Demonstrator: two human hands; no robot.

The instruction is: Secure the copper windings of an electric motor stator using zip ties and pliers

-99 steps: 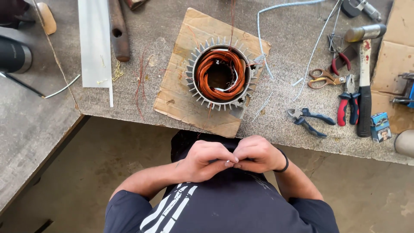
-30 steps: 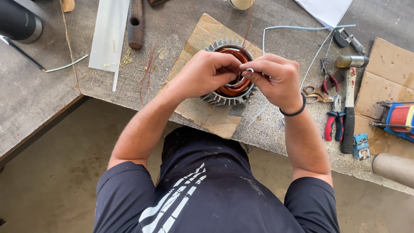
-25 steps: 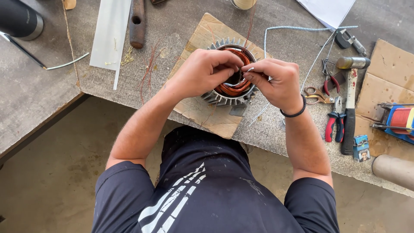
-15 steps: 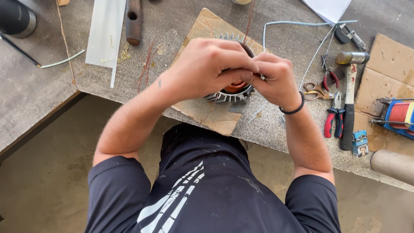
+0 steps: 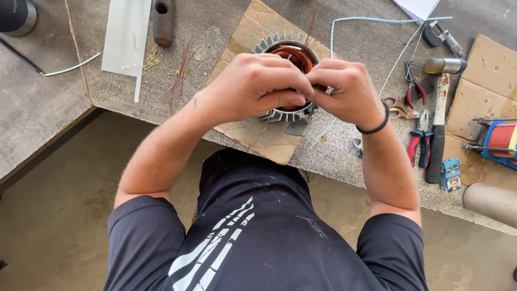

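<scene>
Covering most of the finned motor housing (image 5: 280, 110) and its copper coil (image 5: 293, 55): the left hand (image 5: 253, 86) and right hand (image 5: 350, 91). Hiding whatever is pinched between the fingertips (image 5: 301, 99); too small to tell. Running off the right edge: the red wire spool (image 5: 503, 137) and grey tube (image 5: 493, 202). Cutting off at the top: the white strip (image 5: 126, 32), the paper sheet (image 5: 417, 8).

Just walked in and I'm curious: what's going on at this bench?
A person has both hands over a finned motor stator with copper windings, set on a piece of cardboard. The left hand and right hand meet at its front rim, fingertips pinched together; what they pinch is hidden. Pliers and a hammer lie to the right.
</scene>
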